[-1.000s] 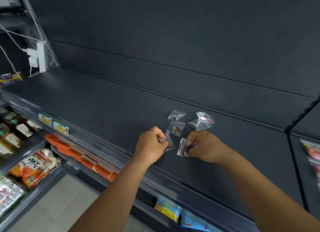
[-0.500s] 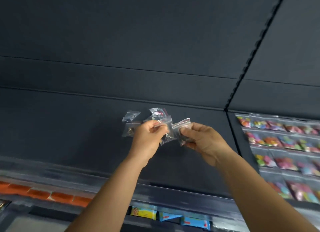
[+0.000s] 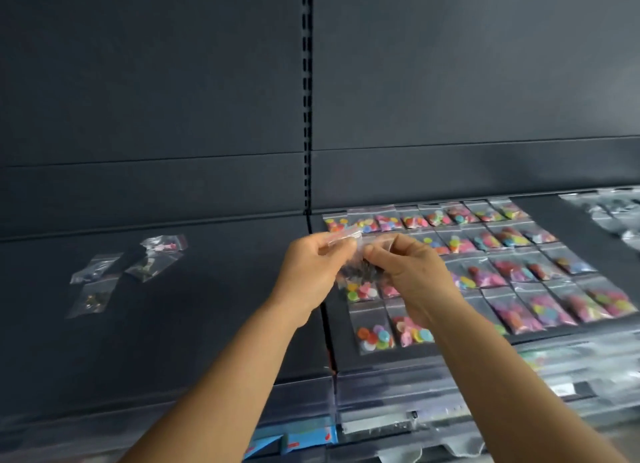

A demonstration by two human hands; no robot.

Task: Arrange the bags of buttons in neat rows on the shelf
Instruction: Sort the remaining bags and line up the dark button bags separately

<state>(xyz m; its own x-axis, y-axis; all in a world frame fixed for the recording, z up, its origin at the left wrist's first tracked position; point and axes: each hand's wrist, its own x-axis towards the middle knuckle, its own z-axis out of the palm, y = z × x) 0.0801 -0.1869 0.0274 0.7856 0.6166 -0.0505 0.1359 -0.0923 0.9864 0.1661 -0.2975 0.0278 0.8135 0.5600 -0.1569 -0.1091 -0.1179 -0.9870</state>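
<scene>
While both hands (image 3: 360,272) pinch crinkly clear bags (image 3: 356,272), flat bags (image 3: 512,265) line the shelf (image 3: 207,324).

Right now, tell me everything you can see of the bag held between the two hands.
The held bag is a small clear plastic zip bag, crinkled, with dark contents too blurred to identify. It hangs in the air above the left edge of the rows of coloured button bags. The left hand and the right hand pinch its top strip from either side. It touches nothing else.
</scene>
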